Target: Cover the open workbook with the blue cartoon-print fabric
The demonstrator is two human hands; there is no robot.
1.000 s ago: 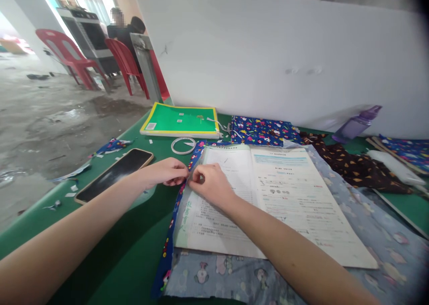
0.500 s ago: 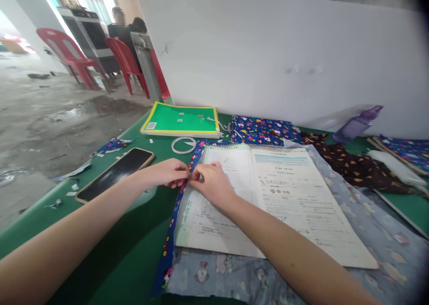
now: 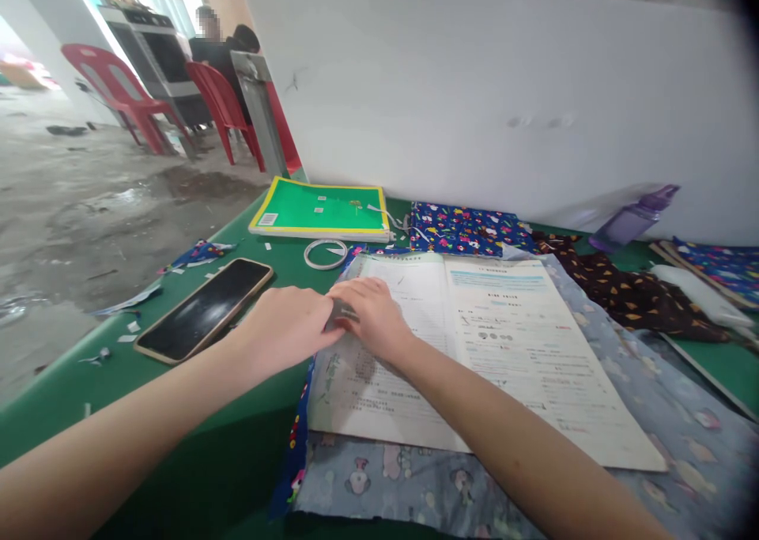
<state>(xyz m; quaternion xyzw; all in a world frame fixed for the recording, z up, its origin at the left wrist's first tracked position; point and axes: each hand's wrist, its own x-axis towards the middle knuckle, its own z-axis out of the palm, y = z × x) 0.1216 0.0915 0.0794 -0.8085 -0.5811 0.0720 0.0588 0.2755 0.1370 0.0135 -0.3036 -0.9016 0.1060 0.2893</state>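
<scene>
Paper booklet — hands at left edge

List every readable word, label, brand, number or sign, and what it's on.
Nothing is sharp enough to quote.
Open textbook, left page: green vertical characters, too blurred; printed lines, too small.
Right page: heading and printed lines, too small.
Green book with yellow border: barcode, digits unreadable.
Phone: dark screen, no text visible.
</scene>
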